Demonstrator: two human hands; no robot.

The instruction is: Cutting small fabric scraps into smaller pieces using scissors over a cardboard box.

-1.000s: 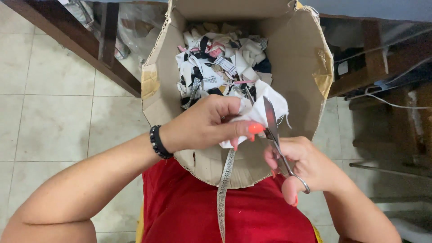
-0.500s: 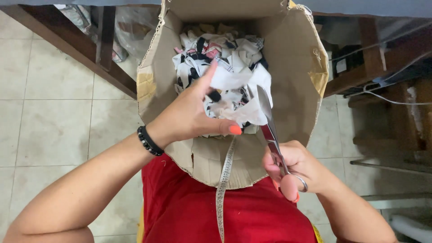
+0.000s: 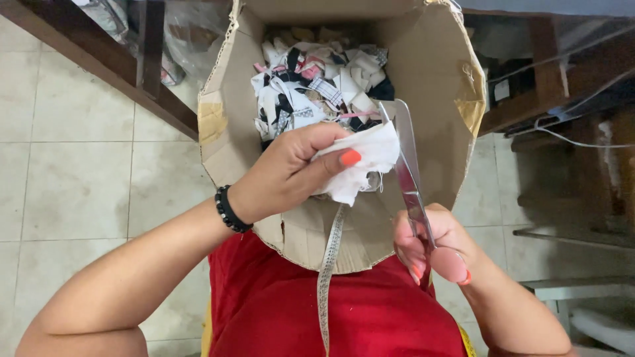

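Since half a second ago the left hand (image 3: 291, 168) has turned so that its thumb now lies across the white cloth piece (image 3: 360, 162), and the scissors (image 3: 409, 173) have swung up a little, their blades now running along the cloth's right edge instead of pointing under it. Biggest of all, beyond both hands, stands the open cardboard box (image 3: 436, 73), its flaps splayed outward and its near wall just under the left hand. Below the hands spreads the person's red garment (image 3: 278, 311). Inside the box, past the left hand's knuckles, lies a heap of fabric scraps (image 3: 311, 92), white, black and a few pink, packed loosely together. The left hand is pinched shut on the cloth piece, thumb on top and fingers curled beneath, holding it above the box's near side. The right hand (image 3: 433, 248), lower and nearer the body, is closed round the scissors' handles with fingers through the loops; the blades look nearly together, touching or just beside the cloth. A measuring tape (image 3: 329, 264) hangs down from under the cloth, between the two hands, over the box wall and the red garment. A black bead bracelet (image 3: 231, 210) circles the left wrist.
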